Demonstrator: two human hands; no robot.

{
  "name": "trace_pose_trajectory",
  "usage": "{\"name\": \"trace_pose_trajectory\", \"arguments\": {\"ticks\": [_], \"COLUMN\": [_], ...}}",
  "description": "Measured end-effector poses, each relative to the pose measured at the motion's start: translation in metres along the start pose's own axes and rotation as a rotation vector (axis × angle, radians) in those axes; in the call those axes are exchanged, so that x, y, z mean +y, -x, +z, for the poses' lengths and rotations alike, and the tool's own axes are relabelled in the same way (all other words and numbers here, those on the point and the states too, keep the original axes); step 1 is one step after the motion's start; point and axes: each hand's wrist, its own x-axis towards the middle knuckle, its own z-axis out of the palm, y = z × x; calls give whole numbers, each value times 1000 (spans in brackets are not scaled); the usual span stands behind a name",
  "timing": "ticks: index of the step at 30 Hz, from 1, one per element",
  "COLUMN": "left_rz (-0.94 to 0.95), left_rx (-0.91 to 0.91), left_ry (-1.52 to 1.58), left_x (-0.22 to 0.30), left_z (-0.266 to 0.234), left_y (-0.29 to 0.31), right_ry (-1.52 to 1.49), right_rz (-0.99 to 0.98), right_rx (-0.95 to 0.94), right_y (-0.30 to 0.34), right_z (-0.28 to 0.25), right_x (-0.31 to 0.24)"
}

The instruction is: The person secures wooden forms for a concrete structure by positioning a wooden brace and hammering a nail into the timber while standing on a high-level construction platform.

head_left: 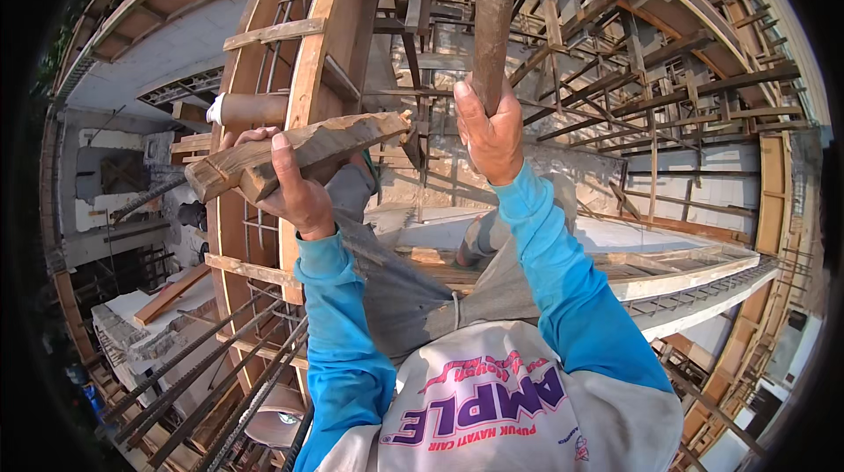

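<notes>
While perched high among timber formwork (316, 50), left hand (294, 195) clenched around a rough wood offcut (299, 151), right hand (488, 134) gripping an upright pole (492, 15); risk of dropping the offcut below, should either grip loosen

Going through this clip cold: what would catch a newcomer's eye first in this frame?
First the two blue-sleeved arms rising from the lower edge: the left hand grips a rough, split piece of timber at centre left, and the right hand clasps a dark upright pole running up to the top edge. Behind them, curved wooden formwork with steel reinforcing bars at lower left, and a dense scaffold of timber props at upper right.
</notes>
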Motion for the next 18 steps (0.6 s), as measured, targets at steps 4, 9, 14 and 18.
{"name": "trace_pose_trajectory", "arguments": {"ticks": [4,9,14,18], "left_rz": [28,22,-95,-54], "left_rx": [-39,-62,9,-33], "left_ry": [-21,-76,58,46], "left_x": [-9,-30,-34,-19], "left_z": [9,21,14,29], "left_y": [-23,-52,-62,-65], "right_ry": [25,296,395,383], "right_rz": [-57,427,556,527], "right_rx": [77,-221,-320,-334], "right_y": [15,92,70,58], "right_z": [12,14,2,-13], "right_x": [41,215,175,128]}}
